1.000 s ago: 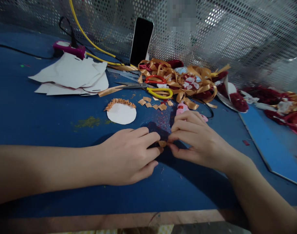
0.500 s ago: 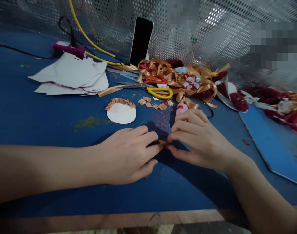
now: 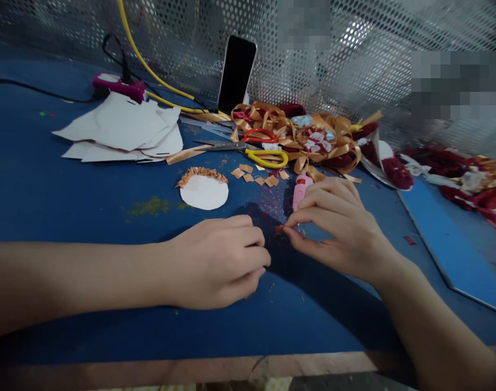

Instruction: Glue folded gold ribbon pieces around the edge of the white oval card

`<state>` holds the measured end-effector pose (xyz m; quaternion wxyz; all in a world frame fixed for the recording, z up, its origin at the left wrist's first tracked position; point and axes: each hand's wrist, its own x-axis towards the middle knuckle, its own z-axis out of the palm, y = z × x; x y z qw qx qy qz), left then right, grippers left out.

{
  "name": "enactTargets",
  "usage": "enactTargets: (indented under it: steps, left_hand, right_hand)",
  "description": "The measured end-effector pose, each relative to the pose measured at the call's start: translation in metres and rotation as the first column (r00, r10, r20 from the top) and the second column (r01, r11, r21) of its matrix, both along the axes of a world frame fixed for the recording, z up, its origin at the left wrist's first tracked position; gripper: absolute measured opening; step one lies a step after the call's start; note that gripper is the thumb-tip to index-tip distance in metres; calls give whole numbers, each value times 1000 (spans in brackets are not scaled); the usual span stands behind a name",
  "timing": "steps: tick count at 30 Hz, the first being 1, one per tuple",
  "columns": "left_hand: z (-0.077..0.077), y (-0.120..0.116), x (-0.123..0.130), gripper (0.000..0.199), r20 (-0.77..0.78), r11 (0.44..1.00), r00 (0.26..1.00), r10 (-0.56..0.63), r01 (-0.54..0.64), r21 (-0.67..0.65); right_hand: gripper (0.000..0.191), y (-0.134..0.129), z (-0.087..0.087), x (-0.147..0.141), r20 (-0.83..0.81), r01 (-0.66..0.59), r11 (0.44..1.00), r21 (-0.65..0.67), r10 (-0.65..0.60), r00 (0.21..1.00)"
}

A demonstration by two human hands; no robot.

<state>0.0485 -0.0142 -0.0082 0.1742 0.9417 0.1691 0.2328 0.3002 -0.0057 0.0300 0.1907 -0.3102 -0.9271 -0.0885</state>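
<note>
Between the thumb and forefinger of my right hand point(image 3: 337, 228) is a small piece of orange-gold ribbon point(image 3: 279, 229), held just above the blue table. My left hand point(image 3: 227, 260) is close by on the left, its fingers curled in; whatever they hold is hidden. Behind it lies a white paper disc point(image 3: 204, 194) with folded gold ribbon pieces point(image 3: 201, 174) along its upper edge. Several cut ribbon squares point(image 3: 248, 177) are scattered to the disc's right. A pink object point(image 3: 300, 191), maybe a plastic tool, is partly covered by my right hand.
Scissors point(image 3: 266, 158) with red and yellow handles lie before a heap of gold ribbon point(image 3: 329, 120). White paper sheets point(image 3: 118, 125), a purple power block point(image 3: 120, 87) and an upright phone point(image 3: 237, 73) are farther back. A blue board point(image 3: 447, 239) lies at right, below perforated metal.
My hands have moved apart from where their fingertips met. The ribbon piece is now in my right fingers alone, and my left fingers have curled in. More of the pink object shows.
</note>
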Motion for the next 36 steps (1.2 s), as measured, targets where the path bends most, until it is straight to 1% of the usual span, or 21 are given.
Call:
enactTargets:
  steps: [2,4,5,7,10,12,15,17,18,19,22,24,28,31,36]
  left_hand:
    - [2,3,1,22,66,988,998,17,-7,-157]
    - [3,6,3,23,81,947,994,73,-44,-319]
    - [4,7,3,24,69,922,992,103,-69,-382]
    - [7,8,3,23,38,882,989,144,-111,-457]
    - [9,10,3,23,8,847,989,150,-124,-516]
    - [8,11,3,24,10,830,991,134,-107,-547]
    - [6,12,4,28,26,848,993,115,-85,-524]
    - [4,13,5,28,22,850,991,130,-99,-517]
    - [3,14,5,27,15,835,990,140,-110,-540]
    - [3,14,5,27,7,806,989,151,-119,-580]
    - [5,16,4,25,5,680,983,185,-124,-722]
    - [7,17,4,25,16,626,976,215,-125,-770]
    - [11,18,3,32,28,590,965,260,-136,-796]
    - [10,18,4,31,44,561,957,286,-130,-818]
    - [9,18,6,23,78,475,930,358,-110,-873]
  right_hand:
    - [8,0,0,-1,-14,21,999,45,-20,1000]
    - [9,0,0,-1,-11,21,997,70,-21,1000]
    - [9,0,0,-2,-8,19,996,82,-18,1000]
    - [10,-1,-1,-2,-4,11,993,116,-11,1000]
    - [11,-3,-1,-3,-28,45,981,187,-41,999]
    - [12,-4,0,-5,-56,78,972,221,-67,996]
    - [15,-6,1,-8,-75,70,965,255,-53,996]
    - [17,-7,2,-10,-77,48,960,274,-28,997]
    - [17,-8,3,-11,-74,37,958,284,-16,997]
    - [17,-8,4,-11,-70,25,954,299,-4,998]
    - [18,-12,5,-10,-21,-42,930,366,54,998]
    - [21,-14,6,-8,22,-81,910,408,79,997]
    - [22,-17,7,-7,54,-96,893,439,81,995]
    - [19,-18,8,-10,57,-103,890,444,87,995]
    - [19,-21,7,-12,46,-98,887,451,86,995]
